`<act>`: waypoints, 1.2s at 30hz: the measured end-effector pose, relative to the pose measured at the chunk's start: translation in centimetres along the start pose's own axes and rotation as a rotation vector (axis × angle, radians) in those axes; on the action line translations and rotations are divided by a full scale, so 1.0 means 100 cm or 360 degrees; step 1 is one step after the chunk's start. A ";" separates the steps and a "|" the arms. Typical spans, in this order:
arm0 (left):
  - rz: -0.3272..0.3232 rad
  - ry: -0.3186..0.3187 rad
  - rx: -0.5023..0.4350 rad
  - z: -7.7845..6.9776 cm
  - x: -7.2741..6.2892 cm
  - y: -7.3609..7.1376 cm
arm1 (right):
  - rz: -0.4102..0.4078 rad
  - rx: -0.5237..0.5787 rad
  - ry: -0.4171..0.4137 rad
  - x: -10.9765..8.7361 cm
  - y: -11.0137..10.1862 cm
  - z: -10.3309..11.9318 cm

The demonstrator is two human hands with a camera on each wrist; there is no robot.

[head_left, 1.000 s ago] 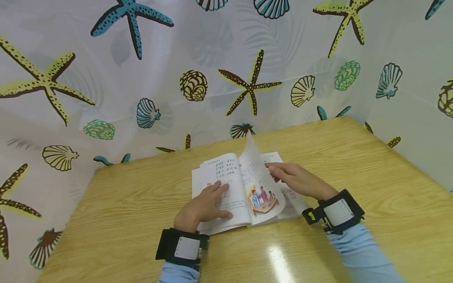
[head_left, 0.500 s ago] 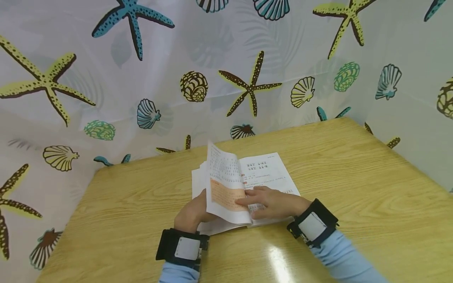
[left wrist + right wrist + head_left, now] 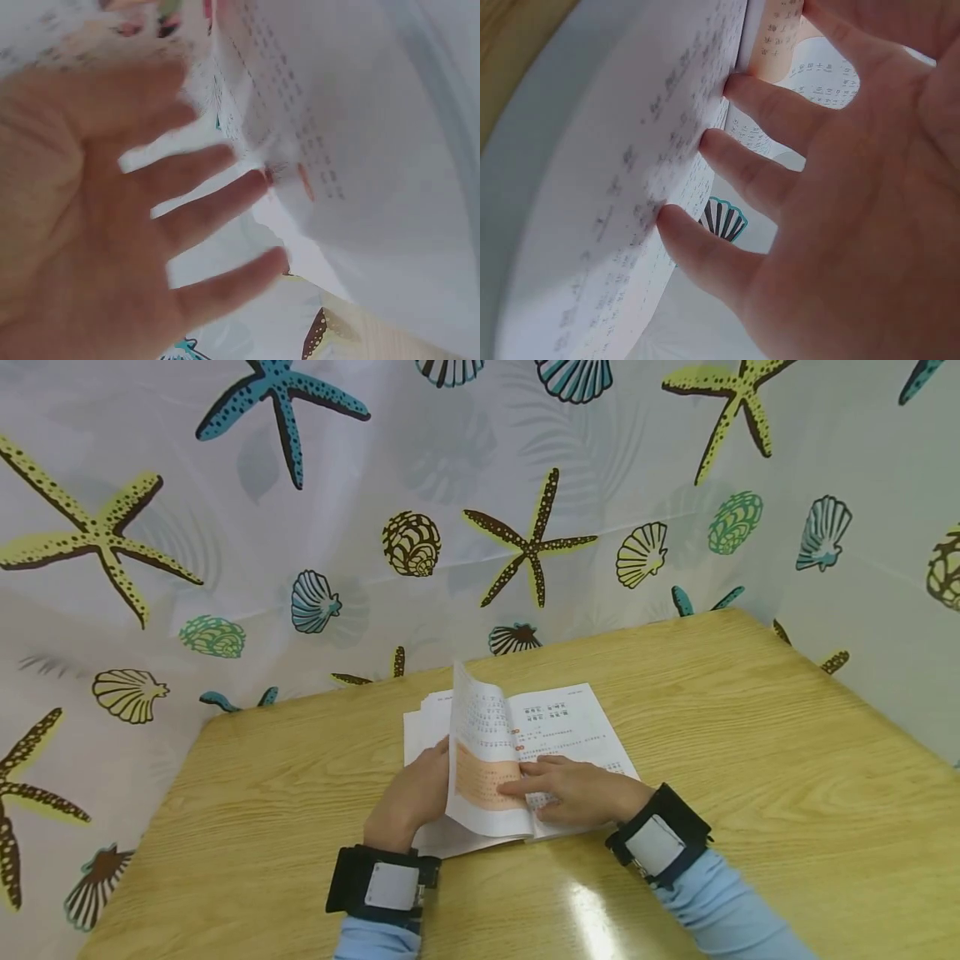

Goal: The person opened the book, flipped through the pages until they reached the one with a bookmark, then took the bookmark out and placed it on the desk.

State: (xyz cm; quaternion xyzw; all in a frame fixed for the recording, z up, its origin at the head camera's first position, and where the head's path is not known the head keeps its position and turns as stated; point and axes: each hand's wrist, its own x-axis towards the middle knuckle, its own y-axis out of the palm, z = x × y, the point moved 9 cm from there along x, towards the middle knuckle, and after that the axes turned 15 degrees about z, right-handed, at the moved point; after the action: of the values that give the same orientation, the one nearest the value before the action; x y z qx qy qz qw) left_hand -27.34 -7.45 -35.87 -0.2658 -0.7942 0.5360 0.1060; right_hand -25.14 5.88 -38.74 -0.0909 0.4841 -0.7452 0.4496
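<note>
An open book (image 3: pixel 562 727) with printed pages lies on the wooden table. One page (image 3: pixel 483 768), with an orange block of text, stands partly raised and curves over to the left. My left hand (image 3: pixel 412 797) is on the left side of the book, its fingertips hidden behind that page in the head view. In the left wrist view its fingers (image 3: pixel 217 202) are spread and fairly straight beside the pages. My right hand (image 3: pixel 577 789) rests on the book near the spine. Its extended fingertips (image 3: pixel 714 142) touch the paper in the right wrist view.
The wooden table (image 3: pixel 750 718) reaches out on both sides of the book. Behind it hangs a white cloth (image 3: pixel 465 460) with starfish and shells. Each wrist wears a black strap (image 3: pixel 660 835) below a light blue sleeve.
The page has been turned from right to left and now stands over the left side. My right hand moved left to the spine. Lately my left hand shifted slightly left and up behind the page.
</note>
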 end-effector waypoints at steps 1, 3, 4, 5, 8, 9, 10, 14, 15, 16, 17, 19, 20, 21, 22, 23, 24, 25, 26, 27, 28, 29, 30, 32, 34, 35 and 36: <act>-0.0086 -0.0020 0.0074 0.000 0.000 -0.006 | -0.0004 -0.0015 0.0013 0.000 0.000 0.001; -0.0267 -0.0031 0.0165 -0.001 -0.001 -0.017 | -0.0014 -0.0052 0.0025 0.000 -0.001 0.002; -0.0348 -0.0019 0.0177 -0.002 -0.002 -0.022 | -0.0014 -0.0049 0.0037 0.000 -0.002 0.003; -0.0416 -0.0004 0.0176 -0.003 -0.002 -0.026 | -0.0014 -0.0043 0.0049 -0.001 -0.002 0.002; -0.0485 0.0050 0.0144 -0.006 -0.001 -0.030 | -0.0020 -0.0057 0.0053 -0.001 -0.003 0.004; -0.0445 0.0051 0.0131 -0.006 0.001 -0.028 | -0.0018 -0.0064 0.0053 -0.001 -0.003 0.004; -0.0369 0.0040 0.0131 -0.005 0.004 -0.024 | -0.0014 -0.0063 0.0057 -0.001 -0.003 0.004; 0.0152 -0.0088 0.0038 0.002 0.013 0.008 | -0.0005 -0.0085 0.0059 -0.001 -0.003 0.005; 0.0286 -0.0136 -0.0009 0.005 0.013 0.017 | -0.0002 -0.0083 0.0064 0.000 -0.003 0.004; 0.0395 -0.0178 -0.0045 0.007 0.014 0.025 | -0.0002 -0.0078 0.0070 0.000 -0.003 0.004; 0.0474 -0.0219 -0.0088 0.008 0.013 0.031 | -0.0001 -0.0083 0.0073 0.000 -0.003 0.003; 0.0563 -0.0282 -0.0153 0.011 0.012 0.039 | 0.0001 -0.0086 0.0075 0.000 -0.003 0.003; 0.0571 -0.0302 -0.0159 0.011 0.012 0.040 | 0.0002 -0.0086 0.0078 0.000 -0.002 0.002; 0.0569 -0.0315 -0.0160 0.011 0.012 0.040 | 0.0004 -0.0085 0.0080 0.001 -0.002 0.002; 0.0565 -0.0326 -0.0159 0.011 0.012 0.040 | 0.0006 -0.0084 0.0082 0.001 -0.002 0.001; 0.0560 -0.0333 -0.0162 0.011 0.012 0.039 | 0.0008 -0.0087 0.0081 0.001 -0.003 0.001; 0.0556 -0.0335 -0.0168 0.011 0.012 0.039 | 0.0010 -0.0083 0.0083 0.001 -0.003 0.001; 0.0554 -0.0334 -0.0175 0.011 0.012 0.039 | 0.0013 -0.0078 0.0087 0.001 -0.003 0.000; 0.0550 -0.0327 -0.0179 0.010 0.012 0.038 | 0.0015 -0.0080 0.0088 0.001 -0.003 0.000; 0.0548 -0.0318 -0.0182 0.010 0.012 0.038 | 0.0018 -0.0078 0.0089 0.000 -0.003 0.001; 0.0546 -0.0310 -0.0185 0.010 0.013 0.038 | 0.0021 -0.0074 0.0091 0.000 -0.003 0.001; 0.0543 -0.0303 -0.0184 0.010 0.013 0.038 | 0.0020 -0.0072 0.0090 0.000 -0.004 0.001; 0.0544 -0.0299 -0.0184 0.010 0.014 0.038 | 0.0020 -0.0075 0.0091 -0.001 -0.004 0.001; 0.0552 -0.0297 -0.0182 0.010 0.014 0.039 | 0.0013 -0.0069 0.0109 -0.001 -0.003 -0.001; 0.0560 -0.0299 -0.0174 0.010 0.013 0.039 | -0.0003 -0.0078 0.0133 -0.002 -0.003 -0.002; 0.0565 -0.0303 -0.0175 0.010 0.012 0.039 | -0.0016 -0.0090 0.0154 -0.002 -0.004 -0.004; 0.0569 -0.0300 -0.0177 0.010 0.011 0.039 | -0.0027 -0.0091 0.0186 -0.003 -0.004 -0.007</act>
State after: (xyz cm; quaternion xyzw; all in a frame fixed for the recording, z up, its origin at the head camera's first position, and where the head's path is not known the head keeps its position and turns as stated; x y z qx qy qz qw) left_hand -27.56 -6.56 -39.95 -0.3567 -0.7692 0.5241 -0.0803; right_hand -25.57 6.55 -38.70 -0.0642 0.5299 -0.7388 0.4115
